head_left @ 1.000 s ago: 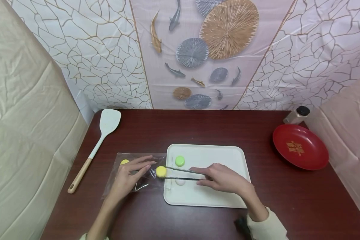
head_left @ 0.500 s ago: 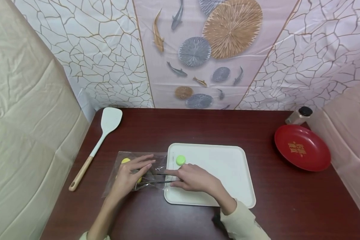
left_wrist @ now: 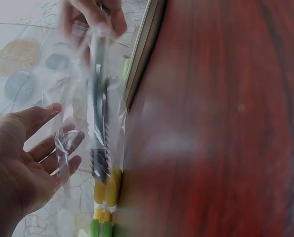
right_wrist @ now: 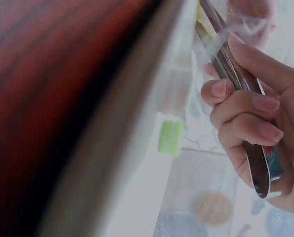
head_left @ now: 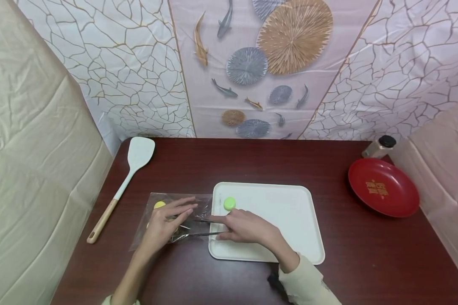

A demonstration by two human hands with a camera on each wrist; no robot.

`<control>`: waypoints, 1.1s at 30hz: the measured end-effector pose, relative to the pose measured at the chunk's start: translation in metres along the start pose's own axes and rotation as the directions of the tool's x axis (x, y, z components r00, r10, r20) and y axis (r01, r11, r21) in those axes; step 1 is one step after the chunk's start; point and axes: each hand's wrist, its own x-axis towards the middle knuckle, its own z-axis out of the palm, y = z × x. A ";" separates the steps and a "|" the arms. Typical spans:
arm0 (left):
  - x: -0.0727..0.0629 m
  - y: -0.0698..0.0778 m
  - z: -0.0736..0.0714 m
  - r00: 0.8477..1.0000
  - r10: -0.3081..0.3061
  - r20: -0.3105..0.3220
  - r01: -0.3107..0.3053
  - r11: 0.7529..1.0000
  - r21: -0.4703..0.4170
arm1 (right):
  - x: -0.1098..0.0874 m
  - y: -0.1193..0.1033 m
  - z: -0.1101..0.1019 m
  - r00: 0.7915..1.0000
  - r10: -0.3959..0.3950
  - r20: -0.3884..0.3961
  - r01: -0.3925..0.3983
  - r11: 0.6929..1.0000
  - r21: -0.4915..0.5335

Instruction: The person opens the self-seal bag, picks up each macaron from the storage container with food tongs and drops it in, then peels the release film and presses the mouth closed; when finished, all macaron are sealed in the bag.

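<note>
My right hand [head_left: 248, 226] grips metal tongs [right_wrist: 258, 173] above the left end of a white tray [head_left: 278, 199]. The tongs' arms reach inside a clear plastic bag [head_left: 206, 202], their tips close to yellow macarons [left_wrist: 105, 190]. Spread fingers of my left hand [head_left: 161, 222] touch the bag's film near its mouth. Thumb and fingers stand apart in the left wrist view. One yellow macaron [head_left: 159, 204] shows through the bag's far corner; green macarons [left_wrist: 101, 228] lie deeper in. On the tray sits a light green macaron [head_left: 230, 203], just beyond my right hand.
A white spatula [head_left: 139, 154] with a wooden handle lies on the dark table [head_left: 252, 165] at left. At right are a red plate [head_left: 397, 186] and a black-capped jar [head_left: 379, 147]. Padded and patterned cloth walls stand around the table.
My right hand has moved left, taking a yellow macaron in the tongs into the bag. The tongs' arms have since spread slightly. A pale macaron on the tray is now hidden.
</note>
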 end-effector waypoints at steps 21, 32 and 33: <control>-0.002 -0.001 0.001 1.000 0.014 -0.017 -0.014 1.000 -0.013 | -0.109 0.032 -0.056 0.959 0.221 -0.177 -0.201 0.972 0.123; -0.002 -0.002 0.000 1.000 0.017 -0.010 -0.017 1.000 -0.006 | -0.117 0.056 -0.044 0.949 0.272 -0.158 -0.245 0.955 0.169; -0.002 -0.002 0.000 1.000 0.019 -0.011 -0.019 1.000 -0.004 | -0.116 0.056 -0.043 0.950 0.270 -0.156 -0.243 0.955 0.170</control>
